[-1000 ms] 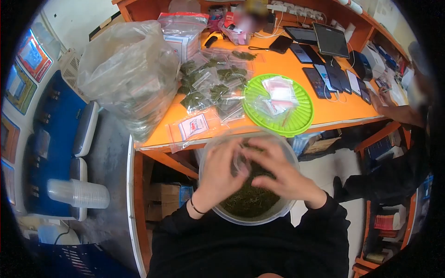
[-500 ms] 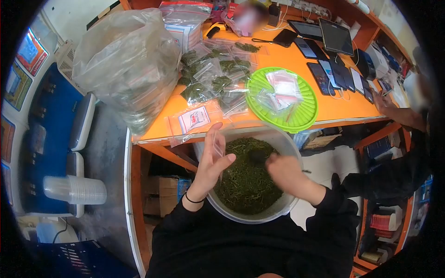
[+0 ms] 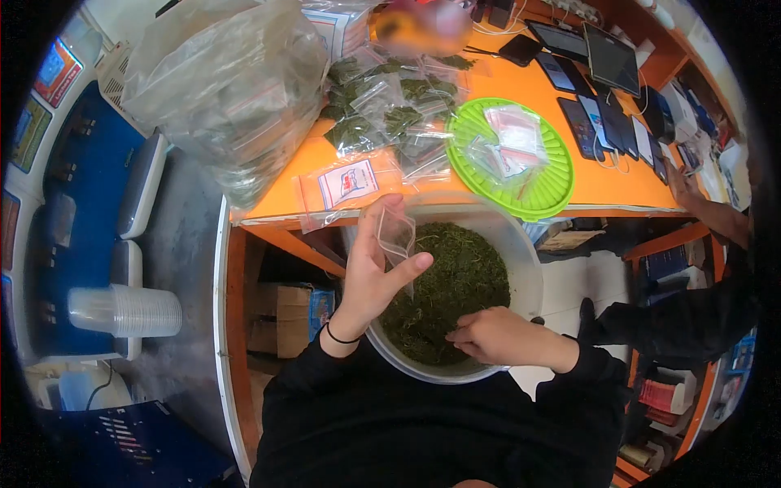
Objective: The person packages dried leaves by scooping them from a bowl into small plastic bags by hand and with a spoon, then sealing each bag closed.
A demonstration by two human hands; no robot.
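Note:
A small clear zip bag (image 3: 396,233) hangs from my left hand (image 3: 374,272), held between thumb and fingers with its mouth spread apart. Beneath it a translucent plastic bucket (image 3: 527,268) holds chopped dried green herbs (image 3: 455,272). My right hand (image 3: 496,335) is closed low in the bucket at the near side of the herbs. A dark spoon is in its grip; only what looks like its handle end (image 3: 538,320) shows by the wrist, and its bowl is hidden.
On the orange table (image 3: 325,175) lie filled herb bags (image 3: 374,106), a printed bag (image 3: 348,184) and a green lid (image 3: 557,183) with bags on it. A large plastic sack (image 3: 228,98) stands left. Phones (image 3: 606,122) and another person's hand (image 3: 687,191) are right, stacked cups (image 3: 126,311) far left.
My right hand has moved down toward the near side of the bucket, and the spoon's dark bowl has gone out of sight. The bag in my left hand now gapes wider.

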